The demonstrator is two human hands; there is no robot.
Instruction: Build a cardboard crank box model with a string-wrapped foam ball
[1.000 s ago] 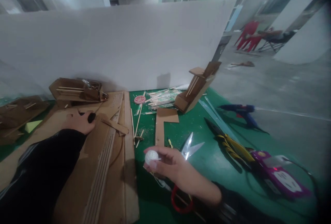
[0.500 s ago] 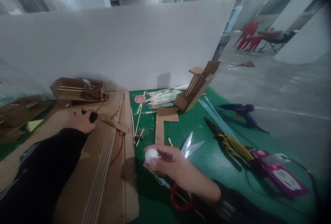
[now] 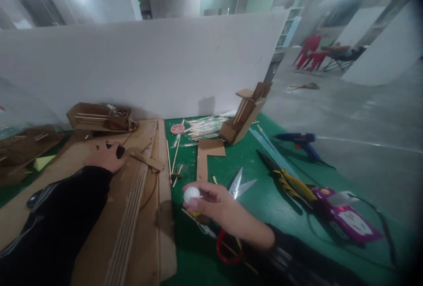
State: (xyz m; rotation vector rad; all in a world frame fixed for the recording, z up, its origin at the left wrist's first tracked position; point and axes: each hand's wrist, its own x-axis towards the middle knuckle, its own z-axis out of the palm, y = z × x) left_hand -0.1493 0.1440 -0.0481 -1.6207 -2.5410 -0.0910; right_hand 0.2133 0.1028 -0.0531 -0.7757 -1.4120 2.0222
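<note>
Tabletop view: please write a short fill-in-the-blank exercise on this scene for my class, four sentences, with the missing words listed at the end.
1. The white ball is in the person's ____ hand.
2. The left hand touches a small object whose colour is ____.
3. The L-shaped piece on the green table is made of ____.
4. The scissors have handles coloured ____.

Missing words: right; black; cardboard; red.
</note>
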